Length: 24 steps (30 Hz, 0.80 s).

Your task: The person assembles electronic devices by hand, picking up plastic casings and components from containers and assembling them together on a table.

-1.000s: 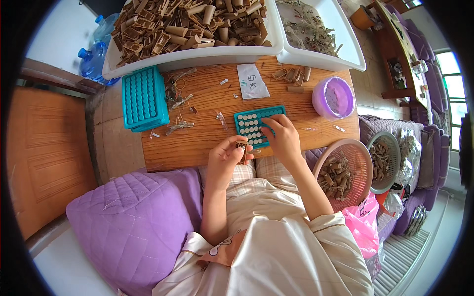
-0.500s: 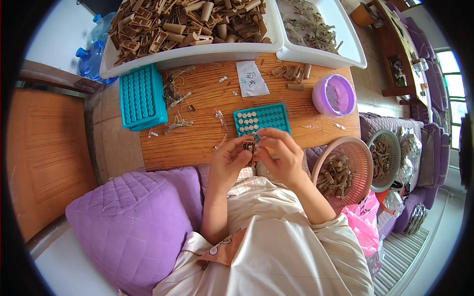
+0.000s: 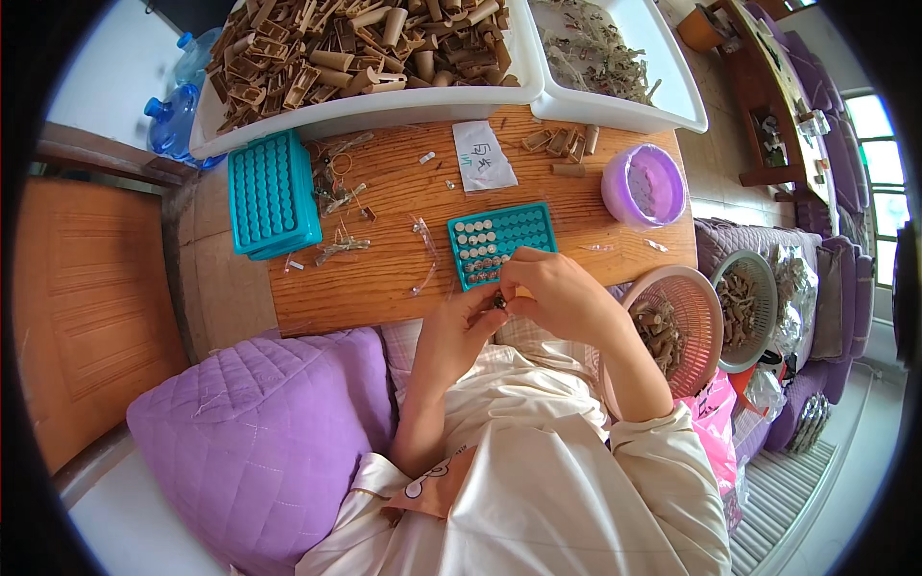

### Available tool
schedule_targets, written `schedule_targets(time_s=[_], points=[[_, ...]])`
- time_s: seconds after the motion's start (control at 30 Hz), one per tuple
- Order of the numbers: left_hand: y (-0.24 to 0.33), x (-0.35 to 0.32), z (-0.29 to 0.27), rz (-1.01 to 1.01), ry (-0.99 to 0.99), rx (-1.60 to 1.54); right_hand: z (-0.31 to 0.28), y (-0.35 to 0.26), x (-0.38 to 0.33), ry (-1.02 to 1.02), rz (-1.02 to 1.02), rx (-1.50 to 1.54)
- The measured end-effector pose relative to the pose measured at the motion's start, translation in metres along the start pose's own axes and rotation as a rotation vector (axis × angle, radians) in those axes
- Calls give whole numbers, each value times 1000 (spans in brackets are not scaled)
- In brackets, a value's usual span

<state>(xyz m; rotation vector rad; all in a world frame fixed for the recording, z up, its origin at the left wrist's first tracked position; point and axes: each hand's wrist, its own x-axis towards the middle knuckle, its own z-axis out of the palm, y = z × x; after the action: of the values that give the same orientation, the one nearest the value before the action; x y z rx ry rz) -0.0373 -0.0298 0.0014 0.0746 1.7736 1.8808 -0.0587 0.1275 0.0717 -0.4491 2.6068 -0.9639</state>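
I have both hands together at the centre of the frame, just below the near edge of the desk (image 3: 384,288). My left hand (image 3: 459,331) and right hand (image 3: 557,293) meet fingertip to fingertip around a small dark part (image 3: 499,302), the fingers of both closed on it, so I can work it close to my body where I see it well.

Just above my hands lies the small teal tray (image 3: 519,235), its left holes filled with round pieces and the rest empty; it sits within easy reach so each part needs only a short move. A bigger teal tray (image 3: 274,192) stands off to the left of the frame, out of the way. A purple bowl (image 3: 643,185) is at the desk's right end, and a pink basket (image 3: 687,302) of brown pieces sits by my right elbow, handy for that hand. White bins (image 3: 384,110) across the top of the frame hold heaps of brown stock. A purple cushion (image 3: 259,432) fills the lower left.
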Motion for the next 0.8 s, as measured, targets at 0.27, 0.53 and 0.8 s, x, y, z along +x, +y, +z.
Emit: schedule_targets(time_s=[0.27,0.53,0.8], points=[[5,1,-10,-3,-245,40,-9,3,15,-184,0,-34],[6,4,-26,13,-223,-530,-43,85,66,-27,93,544],[0,10,-25,16,59,-688,-21,134,95,608,33,-517]])
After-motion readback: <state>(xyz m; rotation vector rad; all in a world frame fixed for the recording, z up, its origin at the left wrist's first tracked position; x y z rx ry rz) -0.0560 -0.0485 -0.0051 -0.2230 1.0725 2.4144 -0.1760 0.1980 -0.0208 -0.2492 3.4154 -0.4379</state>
